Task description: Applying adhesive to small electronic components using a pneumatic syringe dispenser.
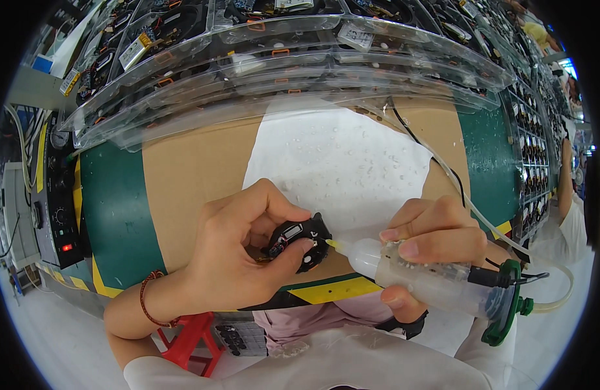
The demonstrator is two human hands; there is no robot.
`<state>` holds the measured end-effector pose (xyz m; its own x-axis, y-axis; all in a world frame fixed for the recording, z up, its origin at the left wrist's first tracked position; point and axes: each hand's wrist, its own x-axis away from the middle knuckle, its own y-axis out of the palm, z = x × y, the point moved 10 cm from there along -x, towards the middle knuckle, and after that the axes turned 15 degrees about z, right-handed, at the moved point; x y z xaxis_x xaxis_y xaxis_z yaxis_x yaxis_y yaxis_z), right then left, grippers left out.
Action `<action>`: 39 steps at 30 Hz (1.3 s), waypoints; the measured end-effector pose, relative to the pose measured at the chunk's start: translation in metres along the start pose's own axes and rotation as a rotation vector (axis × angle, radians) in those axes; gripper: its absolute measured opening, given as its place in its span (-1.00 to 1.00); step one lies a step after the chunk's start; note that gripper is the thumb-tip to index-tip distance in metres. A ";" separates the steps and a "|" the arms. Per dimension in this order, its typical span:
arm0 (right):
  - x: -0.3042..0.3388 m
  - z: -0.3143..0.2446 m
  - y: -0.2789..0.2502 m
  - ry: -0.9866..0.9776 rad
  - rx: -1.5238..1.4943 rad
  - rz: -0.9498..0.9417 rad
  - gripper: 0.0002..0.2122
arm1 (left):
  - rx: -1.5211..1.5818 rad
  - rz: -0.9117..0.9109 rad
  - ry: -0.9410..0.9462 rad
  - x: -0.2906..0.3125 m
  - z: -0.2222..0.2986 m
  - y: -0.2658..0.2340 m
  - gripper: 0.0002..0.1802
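Observation:
My left hand (244,250) pinches a small round black device housing (306,234) between thumb and fingers, above the near edge of the bench. Small electronic parts and wires show inside the housing. Wrapped in my right hand (436,240) is a clear glue-dispensing syringe (417,276) with a white front end and a green cap (504,305) at its back. Its thin yellow-green nozzle tip (332,244) points left, at the housing's right side. Whether the tip touches the housing I cannot tell. A pale air tube runs from the green cap.
Stacked clear plastic trays (287,65) of black parts span the far side. White paper (332,162) with clear droplets lies on cardboard (196,149) over a green mat (111,214). A black control box (59,195) with a red light stands left; a red stool (189,341) is below.

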<state>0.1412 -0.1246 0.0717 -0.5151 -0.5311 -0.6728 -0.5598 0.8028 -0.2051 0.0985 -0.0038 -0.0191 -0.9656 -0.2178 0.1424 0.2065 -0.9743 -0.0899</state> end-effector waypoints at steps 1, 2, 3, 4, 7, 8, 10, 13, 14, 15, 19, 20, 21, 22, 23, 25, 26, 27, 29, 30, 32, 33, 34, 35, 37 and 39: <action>0.001 0.001 0.001 0.004 -0.002 -0.014 -0.63 | -0.001 0.002 -0.002 0.000 -0.001 0.000 -0.72; 0.002 0.002 0.002 0.004 -0.004 -0.013 -0.63 | -0.002 0.003 -0.003 0.000 0.000 -0.001 -0.72; 0.003 0.003 0.000 -0.007 -0.006 0.021 -0.64 | -0.003 0.002 -0.016 0.001 -0.001 -0.001 -0.72; 0.003 0.003 -0.002 -0.019 -0.007 0.055 -0.64 | -0.004 0.000 -0.028 0.001 -0.002 -0.001 -0.72; 0.002 0.000 -0.002 -0.038 0.018 0.051 -0.64 | 0.003 -0.004 0.009 -0.001 0.002 0.001 -0.72; 0.002 0.000 -0.002 -0.038 0.016 0.052 -0.64 | 0.001 -0.004 0.008 0.000 0.002 0.001 -0.72; 0.003 0.000 -0.004 -0.031 0.007 0.073 -0.64 | 0.015 -0.007 -0.016 0.000 0.000 0.002 -0.72; 0.001 0.001 0.000 -0.021 0.010 0.025 -0.64 | 0.019 -0.009 -0.027 0.001 -0.002 0.002 -0.73; 0.001 0.000 -0.001 -0.022 0.015 0.024 -0.64 | 0.022 -0.013 -0.024 0.001 -0.001 0.003 -0.73; 0.001 -0.001 -0.001 -0.020 0.011 0.025 -0.64 | 0.017 -0.015 -0.020 0.000 -0.001 0.004 -0.73; 0.002 0.005 0.004 -0.020 -0.040 0.043 -0.64 | -0.024 0.006 -0.027 0.003 -0.004 -0.004 -0.73; 0.002 0.002 0.002 -0.021 -0.023 0.041 -0.64 | -0.015 -0.004 -0.018 0.002 -0.002 -0.001 -0.73; 0.001 0.000 -0.002 -0.019 -0.003 0.047 -0.64 | 0.007 -0.011 -0.019 0.001 -0.001 0.001 -0.73; 0.001 -0.001 -0.005 -0.017 0.016 0.052 -0.64 | 0.028 -0.017 -0.019 0.000 0.000 0.003 -0.73; 0.001 -0.001 -0.005 -0.017 0.012 0.052 -0.64 | 0.026 -0.014 -0.021 0.000 -0.002 0.004 -0.73; 0.001 0.004 0.000 0.033 -0.022 -0.012 -0.64 | 0.037 0.073 0.112 -0.003 0.006 -0.003 -0.79; 0.002 0.004 0.000 0.031 -0.018 -0.012 -0.64 | 0.039 0.071 0.115 -0.004 0.005 -0.003 -0.79; 0.002 0.002 -0.001 0.005 -0.030 0.011 -0.64 | 0.047 0.068 0.112 -0.005 0.005 -0.002 -0.78; 0.001 0.002 -0.003 -0.031 -0.048 0.040 -0.63 | 0.043 0.069 0.115 -0.005 0.006 -0.003 -0.78; 0.000 0.001 -0.006 -0.060 -0.079 0.071 -0.64 | 0.035 0.076 0.092 -0.005 0.004 -0.005 -0.78; -0.001 -0.005 -0.015 -0.119 -0.080 0.112 -0.64 | 0.027 0.063 0.107 -0.005 0.010 -0.002 -0.78; 0.003 -0.002 -0.023 -0.142 -0.098 0.208 -0.63 | 0.053 0.034 0.077 -0.004 0.007 0.000 -0.78; 0.004 -0.002 -0.033 -0.167 -0.120 0.305 -0.61 | 0.075 0.006 0.048 -0.003 0.005 0.002 -0.77; 0.003 0.002 -0.030 -0.193 -0.145 0.322 -0.61 | 0.041 0.020 0.062 -0.002 0.004 -0.005 -0.77; -0.005 0.001 -0.034 -0.160 0.033 0.294 -0.60 | 0.116 -0.097 0.024 0.003 0.010 0.003 -0.72; -0.007 -0.001 -0.039 -0.100 0.081 0.203 -0.57 | 0.227 -0.175 -0.094 0.009 0.015 0.006 -0.60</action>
<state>0.1664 -0.1526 0.0854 -0.5426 -0.3302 -0.7724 -0.3954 0.9117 -0.1119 0.0939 -0.0121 -0.0032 -0.9730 -0.0394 0.2274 0.0785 -0.9831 0.1654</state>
